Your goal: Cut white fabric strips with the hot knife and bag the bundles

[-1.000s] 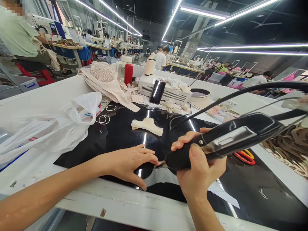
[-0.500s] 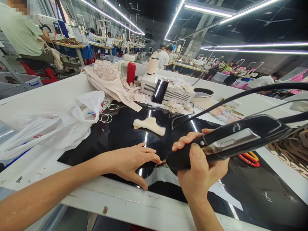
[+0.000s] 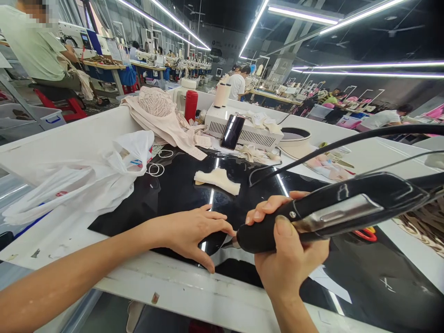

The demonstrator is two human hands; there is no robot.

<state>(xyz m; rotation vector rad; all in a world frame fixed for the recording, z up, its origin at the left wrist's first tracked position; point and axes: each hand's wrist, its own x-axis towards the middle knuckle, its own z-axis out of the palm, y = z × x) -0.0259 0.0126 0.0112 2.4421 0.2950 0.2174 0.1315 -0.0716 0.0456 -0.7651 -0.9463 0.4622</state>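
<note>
The right hand (image 3: 291, 245) has its grip wrapped round a black tool (image 3: 333, 208), slanted above the black sheet (image 3: 169, 192) on the white surface (image 3: 173, 282); the left hand (image 3: 194, 231) has its grip open, spread over the sheet near the tool's tip (image 3: 231, 242); beyond lies a cream cloth (image 3: 219, 179).
</note>
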